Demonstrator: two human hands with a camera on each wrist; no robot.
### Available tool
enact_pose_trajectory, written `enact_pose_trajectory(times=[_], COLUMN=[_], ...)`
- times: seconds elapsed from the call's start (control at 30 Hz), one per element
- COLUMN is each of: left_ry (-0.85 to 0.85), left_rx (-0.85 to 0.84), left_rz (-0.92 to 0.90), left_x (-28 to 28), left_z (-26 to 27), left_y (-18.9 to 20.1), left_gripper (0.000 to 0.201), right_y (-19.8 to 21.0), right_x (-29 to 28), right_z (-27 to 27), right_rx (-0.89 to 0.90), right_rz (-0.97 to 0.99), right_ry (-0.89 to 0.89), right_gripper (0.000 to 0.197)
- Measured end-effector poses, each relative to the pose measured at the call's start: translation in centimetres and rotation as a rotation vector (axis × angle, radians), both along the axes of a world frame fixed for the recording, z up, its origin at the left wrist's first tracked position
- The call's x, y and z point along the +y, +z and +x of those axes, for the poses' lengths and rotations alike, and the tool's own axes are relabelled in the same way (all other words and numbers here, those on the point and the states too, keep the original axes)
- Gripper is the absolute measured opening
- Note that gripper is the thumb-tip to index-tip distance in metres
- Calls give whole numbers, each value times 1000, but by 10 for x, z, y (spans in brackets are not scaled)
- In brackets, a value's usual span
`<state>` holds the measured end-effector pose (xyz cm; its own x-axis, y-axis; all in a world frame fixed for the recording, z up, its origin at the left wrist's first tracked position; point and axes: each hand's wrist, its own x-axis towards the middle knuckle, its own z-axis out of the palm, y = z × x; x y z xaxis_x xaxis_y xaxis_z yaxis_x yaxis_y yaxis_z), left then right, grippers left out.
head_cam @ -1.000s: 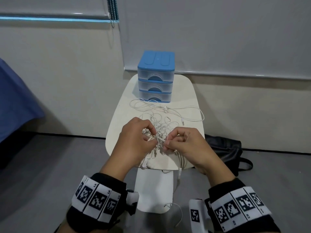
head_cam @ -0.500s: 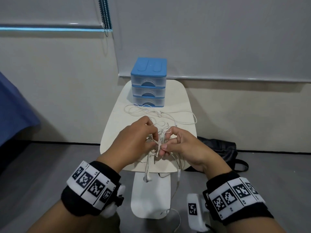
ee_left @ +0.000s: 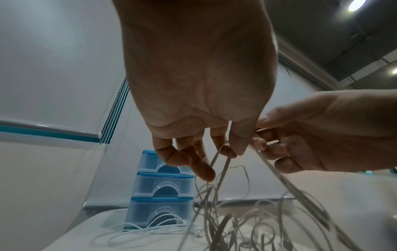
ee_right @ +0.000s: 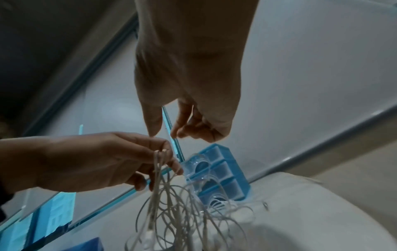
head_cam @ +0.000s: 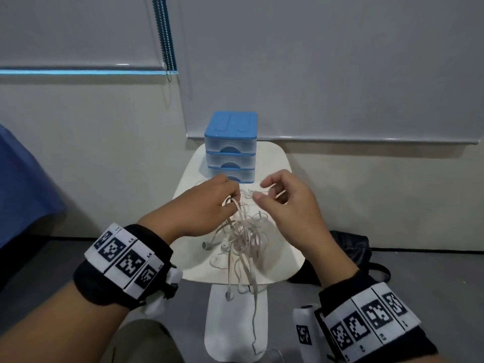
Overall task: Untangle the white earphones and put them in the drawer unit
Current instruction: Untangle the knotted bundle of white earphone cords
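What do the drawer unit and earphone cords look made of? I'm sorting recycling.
Drawer unit: looks like plastic, with an opaque glossy blue top and frame and see-through drawer fronts. Earphone cords: thin, limp white strands, likely rubbery plastic sheathing, hanging in loose loops; the exact material can't be told.

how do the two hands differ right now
The left hand pinches a bunch of earphone cords, lifting them off the table; the right hand hangs loosely curled, with no cord clearly gripped. Both are raised in front of the drawer unit.
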<state>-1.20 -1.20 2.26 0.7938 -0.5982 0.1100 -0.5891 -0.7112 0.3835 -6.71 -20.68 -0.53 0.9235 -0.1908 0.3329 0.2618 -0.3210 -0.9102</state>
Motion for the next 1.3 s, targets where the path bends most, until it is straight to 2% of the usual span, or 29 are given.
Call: enact_pose_trajectory(times=[0.07,0.17,0.23,0.37,0.47,0.57,0.7,0.73,0.8,0.9,1.0,1.07,1.17,1.23,1.3], left_ry=[-1,53,135,249,289,271,236,234,203,133,130,191,288,306,296], left_rx=[30,79,112,144,221,324,428,437,457,512,441,378,271,275,330], left_rz=[-31,-170,-319,-453,-488,-547,-743,-803,-855,-736,-583,-528,-526,-590,-696], left_x=[-3,-4,-2,-4,-5,-4,-6,-7,-10,-10,1,7,13,13,9], left_z=[1,3,5,4,4,2,-7,-9,-13,-16,-15,-10,-1,5,8], left_y=[5,9,13,20,18,12,1,-2,-5,-12,-22,-24,-11,8,26], left_gripper=[11,13,13,15,12,11,46,47,37,42,30,39,48,48,44], right_y=[12,19,20,19,26,42,71,77,88,95,94,87,69,57,45], right_x=[8,12,11,16,19,20,21,23,26,31,30,27,25,26,27], right_z=[1,8,11,12,12,16,23,25,30,36,38,38,37,34,28], right_rx=[26,87,137,251,305,291,239,234,239,250,218,216,310,411,499], right_rz=[-163,-390,-458,-528,-475,-384,-155,-103,40,254,425,508,516,421,291], right_ry=[114,113,132,291,366,310,250,248,248,259,277,284,296,322,400], right_gripper=[18,16,18,23,29,32,28,28,27,23,13,7,4,3,19])
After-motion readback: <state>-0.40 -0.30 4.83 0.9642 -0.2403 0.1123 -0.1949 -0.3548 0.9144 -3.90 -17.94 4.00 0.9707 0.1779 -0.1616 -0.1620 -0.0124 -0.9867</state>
